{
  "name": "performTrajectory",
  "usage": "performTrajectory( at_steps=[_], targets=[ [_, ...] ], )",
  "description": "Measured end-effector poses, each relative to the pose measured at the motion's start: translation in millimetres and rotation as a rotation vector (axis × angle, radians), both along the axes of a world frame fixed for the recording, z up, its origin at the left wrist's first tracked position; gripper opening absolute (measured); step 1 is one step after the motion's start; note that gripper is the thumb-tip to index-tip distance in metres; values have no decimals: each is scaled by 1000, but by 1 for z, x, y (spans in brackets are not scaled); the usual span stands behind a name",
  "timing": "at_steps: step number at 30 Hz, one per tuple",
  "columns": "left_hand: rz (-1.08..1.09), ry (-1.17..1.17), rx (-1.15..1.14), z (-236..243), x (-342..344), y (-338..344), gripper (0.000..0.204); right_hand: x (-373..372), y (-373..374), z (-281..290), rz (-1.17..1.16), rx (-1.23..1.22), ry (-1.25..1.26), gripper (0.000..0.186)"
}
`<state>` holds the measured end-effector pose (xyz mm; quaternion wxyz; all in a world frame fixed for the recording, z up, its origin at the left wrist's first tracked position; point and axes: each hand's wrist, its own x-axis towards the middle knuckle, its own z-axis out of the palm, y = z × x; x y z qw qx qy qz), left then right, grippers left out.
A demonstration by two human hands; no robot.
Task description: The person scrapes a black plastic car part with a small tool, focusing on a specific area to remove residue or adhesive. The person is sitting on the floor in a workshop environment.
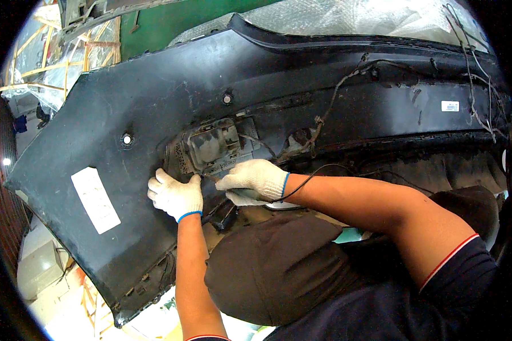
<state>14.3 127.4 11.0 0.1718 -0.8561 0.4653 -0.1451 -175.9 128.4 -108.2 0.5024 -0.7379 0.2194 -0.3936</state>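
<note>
A large black car bumper cover (170,79) fills the view. Set into its middle is a dusty grey rectangular housing (213,145) with a perforated edge. My left hand (177,196), in a white knitted glove, rests against the panel just below that housing, thumb and fingers apart. Close on its right, my right hand (253,181), gloved alike, has its fingers curled and pressed together at the housing's lower edge. Whatever lies between those fingertips is too small to make out. A thin black cable (307,179) passes by the right wrist.
A wiring harness (337,94) runs along the panel to the right, with loose wires hanging at the far right. A white paper label (96,200) is stuck on the left part. Bubble wrap (347,23) lies behind. A dark cap (279,270) hides the lower middle.
</note>
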Motion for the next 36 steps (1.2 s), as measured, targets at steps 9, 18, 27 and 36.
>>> performTrajectory(
  at_steps=[9,18,27,36],
  targets=[
    [-50,9,-9,-2,10,1,102,8,3,4,-62,243,-290,18],
    [-59,1,-6,-4,11,2,102,10,2,19,-128,294,-441,9],
    [-81,0,-12,-2,9,2,101,15,2,10,-172,146,-325,13],
    [-19,26,39,2,4,-2,101,3,-3,4,-53,-27,-39,28]
  ],
)
